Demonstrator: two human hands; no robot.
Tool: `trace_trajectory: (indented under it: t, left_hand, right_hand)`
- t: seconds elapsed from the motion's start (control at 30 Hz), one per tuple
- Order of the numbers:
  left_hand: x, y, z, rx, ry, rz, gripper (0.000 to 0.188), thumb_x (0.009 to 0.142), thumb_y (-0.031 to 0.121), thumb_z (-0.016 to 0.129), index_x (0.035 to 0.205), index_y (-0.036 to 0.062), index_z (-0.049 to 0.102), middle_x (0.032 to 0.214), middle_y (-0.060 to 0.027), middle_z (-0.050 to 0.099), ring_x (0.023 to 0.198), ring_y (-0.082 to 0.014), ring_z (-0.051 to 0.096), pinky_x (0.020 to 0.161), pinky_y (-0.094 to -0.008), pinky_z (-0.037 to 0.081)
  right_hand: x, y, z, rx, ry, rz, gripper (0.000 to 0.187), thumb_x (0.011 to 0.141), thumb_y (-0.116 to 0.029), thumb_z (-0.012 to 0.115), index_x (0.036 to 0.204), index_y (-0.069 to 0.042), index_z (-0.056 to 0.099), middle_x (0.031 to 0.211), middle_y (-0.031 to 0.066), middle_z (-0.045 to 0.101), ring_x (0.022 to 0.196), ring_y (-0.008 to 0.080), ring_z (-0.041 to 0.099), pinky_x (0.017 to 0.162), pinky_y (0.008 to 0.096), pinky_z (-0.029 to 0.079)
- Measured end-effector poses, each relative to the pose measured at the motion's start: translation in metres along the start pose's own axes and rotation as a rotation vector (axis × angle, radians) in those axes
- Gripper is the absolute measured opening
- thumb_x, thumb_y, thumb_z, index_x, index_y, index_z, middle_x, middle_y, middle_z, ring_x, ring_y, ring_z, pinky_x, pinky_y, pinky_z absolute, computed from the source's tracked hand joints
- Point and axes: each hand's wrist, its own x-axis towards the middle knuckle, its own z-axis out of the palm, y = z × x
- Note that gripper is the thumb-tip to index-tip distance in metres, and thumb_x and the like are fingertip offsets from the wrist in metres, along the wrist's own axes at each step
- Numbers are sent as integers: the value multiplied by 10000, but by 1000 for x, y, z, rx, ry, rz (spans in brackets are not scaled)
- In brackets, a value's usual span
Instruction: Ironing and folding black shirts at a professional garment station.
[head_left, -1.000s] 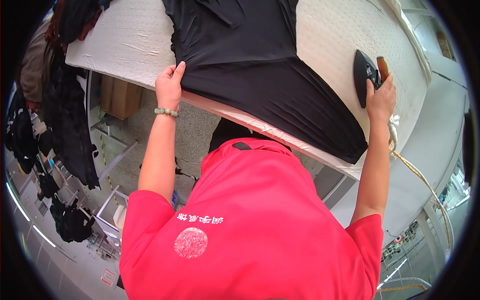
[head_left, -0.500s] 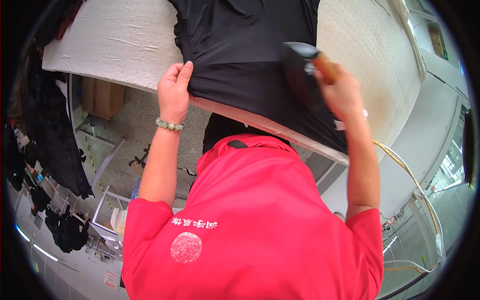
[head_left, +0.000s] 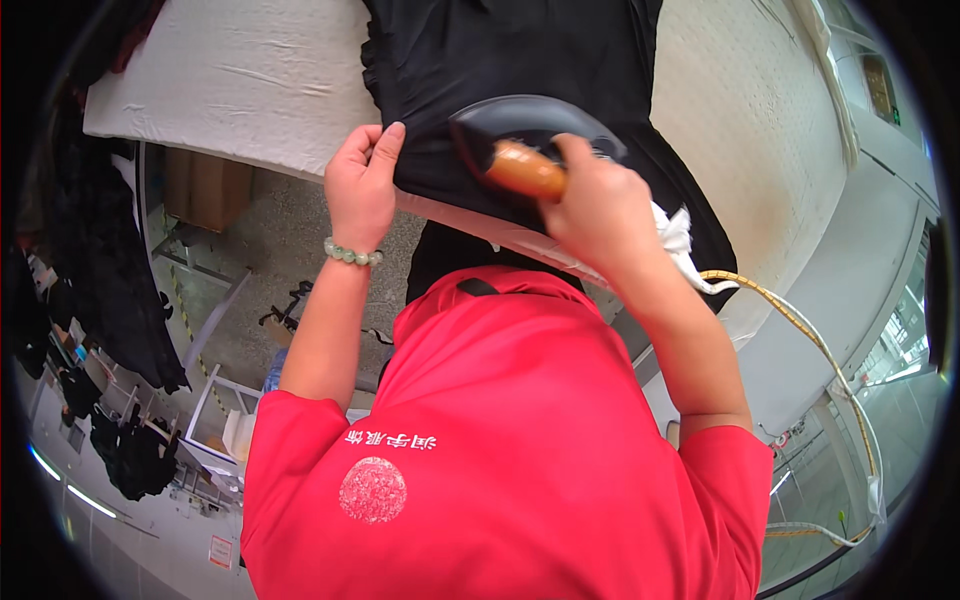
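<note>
A black garment [head_left: 520, 50] lies over the padded ironing table [head_left: 240, 70], its near part reaching the front edge. My left hand [head_left: 362, 180], with a beaded bracelet at the wrist, pinches the garment's left edge between thumb and fingers. In my right hand [head_left: 605, 205] is a dark steam iron [head_left: 540, 115], held by its orange-brown handle. The iron rests over the garment, its tip pointing left, a short way right of my left hand. White cloth [head_left: 675, 235] is wrapped where the hose leaves the iron. The iron's soleplate is hidden.
A yellow and white hose [head_left: 800, 320] runs from the iron past the table's right side. Dark clothes [head_left: 100, 260] hang at the left. Beneath the table stands a cardboard box [head_left: 207, 190]. A white rack [head_left: 225, 400] stands at the lower left.
My right hand has swept the iron leftward across the garment, and its tip now points left. My left hand and the garment have shifted slightly right.
</note>
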Motion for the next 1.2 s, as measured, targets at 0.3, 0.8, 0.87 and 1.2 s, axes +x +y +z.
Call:
trace_trajectory:
  t: [0.3,0.8,0.87,1.2]
  left_hand:
    - [-5,11,-1,27,68,53,230,990,235,701,888,32,666,703,123,470,639,6,357,543,-202,273]
    - [-8,16,-14,-68,137,74,168,990,190,691,994,26,725,857,61,636,769,-51,542,706,-195,417]
    - [-9,18,-15,-110,129,56,161,990,181,686,1005,27,726,877,51,653,780,-66,565,720,-205,435]
    - [-15,49,19,-396,114,146,147,980,121,649,1056,14,714,1022,-36,704,975,-114,632,893,-281,485]
  right_hand:
    - [-37,40,8,2,-98,-123,470,770,-214,774,1159,-14,601,753,198,699,726,402,704,663,474,566]
    - [-91,119,14,126,75,172,382,854,-273,757,1151,-74,623,869,209,721,845,429,704,732,485,564]
    - [-115,174,3,90,122,413,366,888,-344,755,1110,-65,670,904,203,731,880,400,716,771,455,557]
    - [-123,476,-48,119,465,583,391,890,-330,680,1063,21,681,921,252,710,877,395,701,775,467,513]
